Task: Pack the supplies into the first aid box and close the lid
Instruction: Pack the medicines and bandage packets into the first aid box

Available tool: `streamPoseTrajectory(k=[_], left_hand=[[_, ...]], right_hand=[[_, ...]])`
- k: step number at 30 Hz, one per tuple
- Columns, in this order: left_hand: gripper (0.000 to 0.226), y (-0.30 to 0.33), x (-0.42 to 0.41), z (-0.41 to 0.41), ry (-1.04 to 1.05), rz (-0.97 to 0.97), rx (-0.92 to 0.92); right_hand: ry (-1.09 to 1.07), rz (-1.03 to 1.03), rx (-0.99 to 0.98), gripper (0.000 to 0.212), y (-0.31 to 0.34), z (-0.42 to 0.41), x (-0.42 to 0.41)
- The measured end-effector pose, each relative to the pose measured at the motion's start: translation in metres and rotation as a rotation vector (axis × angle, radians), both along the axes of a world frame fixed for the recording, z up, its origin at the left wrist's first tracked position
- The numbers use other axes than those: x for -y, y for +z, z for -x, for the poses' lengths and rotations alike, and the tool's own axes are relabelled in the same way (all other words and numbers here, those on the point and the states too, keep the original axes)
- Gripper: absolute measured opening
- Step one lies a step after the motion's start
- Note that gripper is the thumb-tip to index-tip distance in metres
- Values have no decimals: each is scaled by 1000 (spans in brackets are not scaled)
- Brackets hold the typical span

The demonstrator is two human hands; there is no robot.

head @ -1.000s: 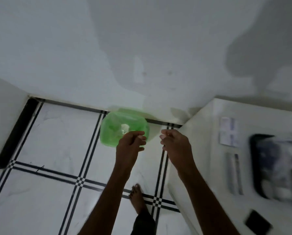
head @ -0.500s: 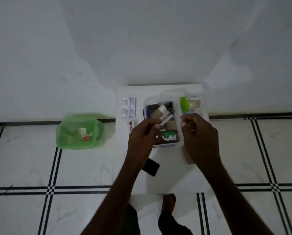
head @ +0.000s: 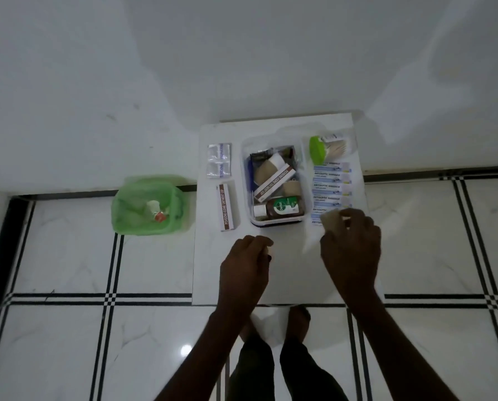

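The clear plastic first aid box [head: 273, 180] sits open on the small white table [head: 285, 279], just beyond the gap between the two hands. It is already partly filled: a brown Dettol bottle with a white cap [head: 282, 208] lies along the near wall, a long white-and-brown ointment carton [head: 275, 183] slants across the middle, and tan bandage rolls [head: 263, 173] and a dark packet are tucked around it.

The right hand [head: 350, 250] hovers near the box's right corner, its fingers curled around a small pale strip, seemingly one unwrapped plaster [head: 330, 222], with a thin white slip hanging below. It covers the near end of the row of blue-printed antiseptic bandage strips [head: 331, 186], which stretches away from that hand. Beyond the row lies a clear tub of cotton buds with a green lid [head: 330, 147].

The left hand [head: 246, 264] hangs over the table's near half, loosely closed; whether it holds anything I cannot tell.

Ahead and left of the left hand lie a second white ointment carton [head: 227, 206] and two silver foil sachets [head: 219, 160]. A green plastic basket [head: 149, 206] stands on the floor further left.

By my judgement, packing is roughly halfway: the strips, cotton buds, carton and sachets are still outside, and the lid, which I cannot make out clearly, is not yet closed.
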State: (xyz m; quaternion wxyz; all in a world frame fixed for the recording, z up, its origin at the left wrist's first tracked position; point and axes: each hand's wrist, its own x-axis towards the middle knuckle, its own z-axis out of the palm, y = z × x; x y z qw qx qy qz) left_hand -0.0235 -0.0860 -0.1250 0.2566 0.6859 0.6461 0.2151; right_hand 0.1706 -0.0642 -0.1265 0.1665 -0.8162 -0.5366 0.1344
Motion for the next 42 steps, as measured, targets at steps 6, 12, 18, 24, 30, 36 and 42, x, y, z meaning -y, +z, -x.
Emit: streamPoseTrajectory(k=[6, 12, 18, 24, 30, 36, 42], left_hand=[[56, -49, 8, 22, -223, 112, -341], [34, -46, -5, 29, -95, 30, -282], [13, -12, -12, 41, 133, -9, -68], [17, 50, -53, 47, 360, -152, 212], [12, 76, -148, 27, 326, -149, 138], [33, 61, -199, 4, -24, -165, -232], [6, 40, -200, 0, -98, -382, -448]], right_hand=[[315, -325, -58, 47, 54, 46, -44], [599, -15, 66, 53, 22, 74, -100], [748, 95, 55, 45, 21, 60, -113], [736, 44, -66, 28, 25, 56, -111], [648, -76, -87, 38, 23, 52, -102], [693, -160, -37, 38, 20, 51, -87], [693, -86, 1, 47, 12, 50, -89]])
